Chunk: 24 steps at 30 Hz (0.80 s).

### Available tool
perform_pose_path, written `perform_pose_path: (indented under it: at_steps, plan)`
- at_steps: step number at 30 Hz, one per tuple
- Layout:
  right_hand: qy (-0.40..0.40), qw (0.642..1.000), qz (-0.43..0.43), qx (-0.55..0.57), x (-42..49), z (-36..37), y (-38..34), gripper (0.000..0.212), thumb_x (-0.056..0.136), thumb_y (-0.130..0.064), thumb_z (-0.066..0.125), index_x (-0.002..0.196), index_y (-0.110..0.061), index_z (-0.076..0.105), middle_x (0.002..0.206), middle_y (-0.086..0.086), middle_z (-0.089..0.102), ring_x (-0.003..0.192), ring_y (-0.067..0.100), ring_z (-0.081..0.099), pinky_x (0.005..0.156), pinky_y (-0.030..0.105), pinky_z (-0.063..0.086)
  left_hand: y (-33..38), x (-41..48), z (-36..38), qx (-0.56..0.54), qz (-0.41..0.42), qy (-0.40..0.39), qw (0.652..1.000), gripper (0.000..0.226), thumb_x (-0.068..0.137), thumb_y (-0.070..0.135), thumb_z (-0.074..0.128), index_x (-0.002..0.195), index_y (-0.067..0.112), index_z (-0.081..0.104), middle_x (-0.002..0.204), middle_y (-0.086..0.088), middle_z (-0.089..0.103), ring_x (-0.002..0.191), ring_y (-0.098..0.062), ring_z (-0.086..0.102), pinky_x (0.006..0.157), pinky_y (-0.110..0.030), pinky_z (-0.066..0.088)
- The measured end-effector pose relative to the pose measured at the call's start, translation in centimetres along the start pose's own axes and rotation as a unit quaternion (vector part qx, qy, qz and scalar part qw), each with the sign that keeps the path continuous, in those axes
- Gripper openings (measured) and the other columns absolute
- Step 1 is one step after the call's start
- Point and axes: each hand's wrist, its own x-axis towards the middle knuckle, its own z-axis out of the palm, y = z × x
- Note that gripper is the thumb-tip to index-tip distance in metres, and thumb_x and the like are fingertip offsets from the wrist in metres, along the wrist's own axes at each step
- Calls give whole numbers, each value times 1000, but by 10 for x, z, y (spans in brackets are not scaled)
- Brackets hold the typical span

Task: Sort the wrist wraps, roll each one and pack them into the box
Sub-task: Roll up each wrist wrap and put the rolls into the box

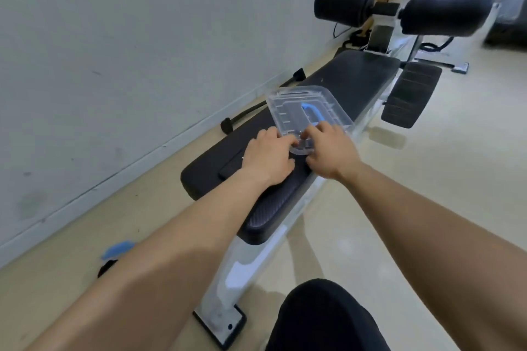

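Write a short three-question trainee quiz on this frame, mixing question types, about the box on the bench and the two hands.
1. True or false: the clear box stands on the floor.
2. Which colour is the handle on the box lid? A red, B blue, C yellow.
3. Fill in: the left hand and the right hand both hold the box at its ___ end (near or far).

Key: 1 false, it stands on the black bench; 2 B; 3 near.
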Motion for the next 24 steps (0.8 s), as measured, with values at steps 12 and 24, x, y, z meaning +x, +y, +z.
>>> perform_pose_path:
  at_steps: [12,24]
  plan:
    - [220,965,-120,73,-2,-48,-92,26,80,7,56,98,-12,59,94,9,66,82,34,59,60,41,44,-52,-42,-66,-229,-135,167,949,60,96,20,64,151,20,41,140,-2,59,124,-24,59,106,-43,48]
    - [33,874,-200,442,-19,-48,-306,13,101,-5,52,101,-18,50,94,-3,61,85,11,59,69,15,43,-262,-249,-103,-209,-483,163,835,71,100,33,59,155,-1,28,153,-23,45,139,-43,45,111,-45,40]
